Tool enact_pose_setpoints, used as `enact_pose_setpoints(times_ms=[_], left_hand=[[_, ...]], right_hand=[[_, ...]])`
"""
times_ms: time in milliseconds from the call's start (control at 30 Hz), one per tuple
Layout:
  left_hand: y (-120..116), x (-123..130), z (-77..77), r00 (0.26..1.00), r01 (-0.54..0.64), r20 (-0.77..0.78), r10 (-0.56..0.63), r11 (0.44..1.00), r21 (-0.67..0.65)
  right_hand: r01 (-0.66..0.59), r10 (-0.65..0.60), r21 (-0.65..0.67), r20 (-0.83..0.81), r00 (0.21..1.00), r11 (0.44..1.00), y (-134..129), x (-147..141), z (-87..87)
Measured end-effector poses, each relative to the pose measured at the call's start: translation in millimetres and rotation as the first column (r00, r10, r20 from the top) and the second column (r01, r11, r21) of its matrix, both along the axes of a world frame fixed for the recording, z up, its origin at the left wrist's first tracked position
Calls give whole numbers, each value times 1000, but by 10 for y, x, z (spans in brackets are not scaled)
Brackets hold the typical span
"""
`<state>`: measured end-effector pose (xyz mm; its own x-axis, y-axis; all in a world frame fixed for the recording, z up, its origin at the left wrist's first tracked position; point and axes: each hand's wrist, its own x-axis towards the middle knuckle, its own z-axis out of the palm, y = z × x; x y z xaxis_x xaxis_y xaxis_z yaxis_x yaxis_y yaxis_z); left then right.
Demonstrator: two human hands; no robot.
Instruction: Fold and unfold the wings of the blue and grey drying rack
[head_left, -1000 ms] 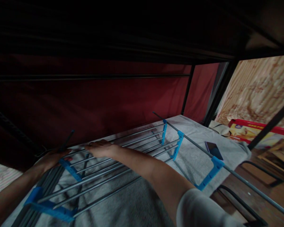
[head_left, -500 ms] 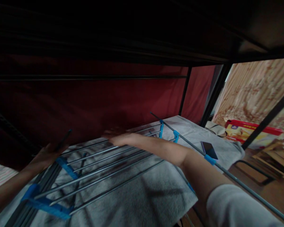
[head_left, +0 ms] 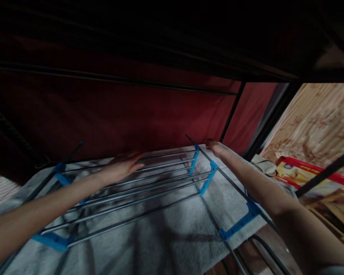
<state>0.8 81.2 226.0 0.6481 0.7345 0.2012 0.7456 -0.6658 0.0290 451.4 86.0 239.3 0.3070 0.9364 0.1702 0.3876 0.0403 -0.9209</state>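
Observation:
A rack of grey metal rods (head_left: 149,196) with blue plastic connectors (head_left: 237,226) lies on a grey, towel-like cover. My left hand (head_left: 122,168) is over the far rods near the middle, fingers stretched out and thumb apart; whether it touches them I cannot tell. Past the rack's right side, near its far corner connector (head_left: 197,147), is my right hand (head_left: 214,147). Its fingers look loosely bent, with nothing visible in them. My right forearm crosses above the long side pole (head_left: 231,179) and hides part of it.
The grey cover (head_left: 183,244) lies inside a black metal frame (head_left: 232,110) with a dark red curtain (head_left: 149,118) behind. A dark surface hangs low overhead. On the right are a red and yellow box (head_left: 304,172), wooden slatted pieces (head_left: 336,208) and a patterned curtain (head_left: 323,122).
My right hand has moved right, from over the rods to past the rack's right end. My left hand has moved from the left end to over the middle rods. The view has shifted.

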Motion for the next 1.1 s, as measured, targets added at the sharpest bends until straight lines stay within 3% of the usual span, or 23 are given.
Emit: enact_pose_setpoints(times_ms=[133, 300, 600, 867, 1100], left_hand=[[77, 472, -147, 999, 3, 36, 0, 997, -81], [275, 613, -282, 999, -20, 38, 24, 996, -85], [351, 619, -418, 988, -98, 114, 104, 993, -59], [436, 633, -342, 986, -112, 103, 128, 983, -148], [365, 634, -376, 985, -140, 79, 152, 980, -141]], right_hand=[[-42, 30, -122, -99, 995, 992, 83, 1, -351], [-100, 71, -174, -166, 984, 980, 263, -24, -546], [-172, 143, -172, -169, 975, 970, 337, 53, -630], [-175, 148, -180, -155, 977, 968, 330, 53, -618], [-151, 119, -190, -167, 979, 970, 342, 46, -607]])
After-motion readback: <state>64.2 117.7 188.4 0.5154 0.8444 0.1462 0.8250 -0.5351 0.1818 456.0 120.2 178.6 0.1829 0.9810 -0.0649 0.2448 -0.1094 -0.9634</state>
